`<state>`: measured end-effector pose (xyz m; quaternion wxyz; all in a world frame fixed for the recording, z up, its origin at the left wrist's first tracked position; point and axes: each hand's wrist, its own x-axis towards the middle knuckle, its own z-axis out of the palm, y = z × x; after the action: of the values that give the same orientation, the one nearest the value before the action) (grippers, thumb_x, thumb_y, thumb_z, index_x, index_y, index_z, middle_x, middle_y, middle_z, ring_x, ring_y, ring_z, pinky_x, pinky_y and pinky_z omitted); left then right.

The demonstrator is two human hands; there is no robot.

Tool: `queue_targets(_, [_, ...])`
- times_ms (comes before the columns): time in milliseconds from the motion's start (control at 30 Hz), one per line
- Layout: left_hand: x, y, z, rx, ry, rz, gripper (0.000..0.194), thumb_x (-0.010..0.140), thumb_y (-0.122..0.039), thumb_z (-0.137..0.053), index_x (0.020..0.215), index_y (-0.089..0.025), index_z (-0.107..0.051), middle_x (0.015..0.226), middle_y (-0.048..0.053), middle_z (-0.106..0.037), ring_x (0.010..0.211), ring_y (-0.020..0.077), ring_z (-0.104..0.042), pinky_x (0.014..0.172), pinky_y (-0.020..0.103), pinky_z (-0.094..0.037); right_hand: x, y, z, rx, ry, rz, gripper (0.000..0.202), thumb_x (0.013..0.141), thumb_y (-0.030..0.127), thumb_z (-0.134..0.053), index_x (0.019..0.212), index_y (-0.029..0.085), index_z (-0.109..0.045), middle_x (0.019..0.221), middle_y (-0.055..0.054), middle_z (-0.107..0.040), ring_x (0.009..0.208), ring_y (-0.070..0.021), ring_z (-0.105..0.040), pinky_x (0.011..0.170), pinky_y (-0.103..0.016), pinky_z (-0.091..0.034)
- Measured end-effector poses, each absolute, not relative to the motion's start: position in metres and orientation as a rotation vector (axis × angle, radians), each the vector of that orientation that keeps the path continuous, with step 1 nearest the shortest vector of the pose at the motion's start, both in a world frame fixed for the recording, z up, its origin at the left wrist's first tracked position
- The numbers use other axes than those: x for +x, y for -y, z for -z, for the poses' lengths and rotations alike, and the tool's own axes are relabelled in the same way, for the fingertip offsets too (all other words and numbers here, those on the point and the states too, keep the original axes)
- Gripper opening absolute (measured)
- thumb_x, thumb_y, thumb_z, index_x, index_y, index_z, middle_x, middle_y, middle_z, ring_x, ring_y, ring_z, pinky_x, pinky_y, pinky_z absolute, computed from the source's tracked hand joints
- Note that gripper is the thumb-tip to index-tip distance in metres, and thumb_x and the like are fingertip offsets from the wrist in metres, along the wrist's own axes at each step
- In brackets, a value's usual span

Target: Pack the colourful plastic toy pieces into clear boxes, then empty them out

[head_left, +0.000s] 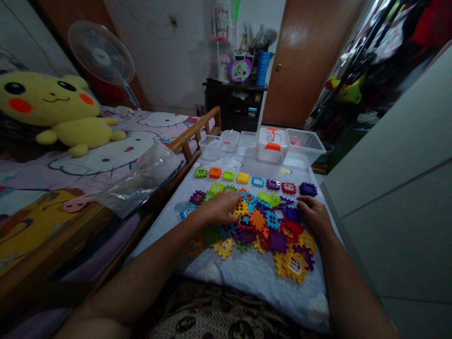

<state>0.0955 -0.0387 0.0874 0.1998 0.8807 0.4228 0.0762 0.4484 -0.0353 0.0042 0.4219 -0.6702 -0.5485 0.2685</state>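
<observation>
A pile of interlocking plastic building tiles (259, 220) in several colours covers the middle of the table. Over its left side reaches my left hand (222, 207), thumb and fingers closed about a yellow window tile (241, 207). My right hand (316, 215) rests at the pile's right edge, its fingers stretched toward the dark purple tiles (292, 214); whether the fingertips touch one is unclear. Behind the pile runs a row of single tiles, from a green tile (201, 173) at the left to a dark purple tile (308, 189) at the right.
Along the table's far edge stand clear plastic boxes (305, 141) and a lidded box with an orange latch (271, 147). To the left, a wooden bed rail (196, 129) borders the table, with a clear plastic bag (141, 176) over it. A white cabinet (399, 197) stands right.
</observation>
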Motion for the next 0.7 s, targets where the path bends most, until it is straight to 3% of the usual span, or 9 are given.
queue_targets(233, [0.0944,0.0359,-0.0837,2.463,-1.171,-0.200,0.043,0.077,-0.025,-0.070,0.118,-0.024,-0.059,0.119,0.007,-0.066,0.110,0.0261,-0.060,0.097,0.038,-0.047,0.4470,0.0356,-0.0047,-1.691,1.361,-0.671,0.039,0.072,0.047,-0.062,0.094,0.017,-0.074,0.084,-0.007,-0.075,0.075,-0.0229,-0.066,0.072,-0.035,-0.050])
queue_targets(567, [0.0930,0.0343,-0.0842,2.421,-1.138,-0.226,0.065,0.073,-0.020,-0.072,0.134,-0.024,-0.053,0.134,0.009,-0.062,0.117,0.0262,-0.059,0.101,0.038,-0.046,0.4454,0.0360,-0.0086,-1.692,1.380,-0.666,0.040,0.071,0.049,-0.064,0.093,0.017,-0.074,0.084,-0.006,-0.075,0.074,-0.0225,-0.066,0.072,-0.035,-0.050])
queue_targets(700, [0.0937,0.0345,-0.0844,2.438,-1.127,-0.249,0.065,0.071,-0.020,-0.073,0.133,-0.024,-0.053,0.133,0.009,-0.062,0.116,0.0268,-0.059,0.100,0.037,-0.047,0.4452,0.0357,-0.0097,-1.702,1.384,-0.670,0.040,0.070,0.049,-0.063,0.093,0.018,-0.074,0.082,-0.006,-0.075,0.073,-0.0225,-0.065,0.071,-0.035,-0.049])
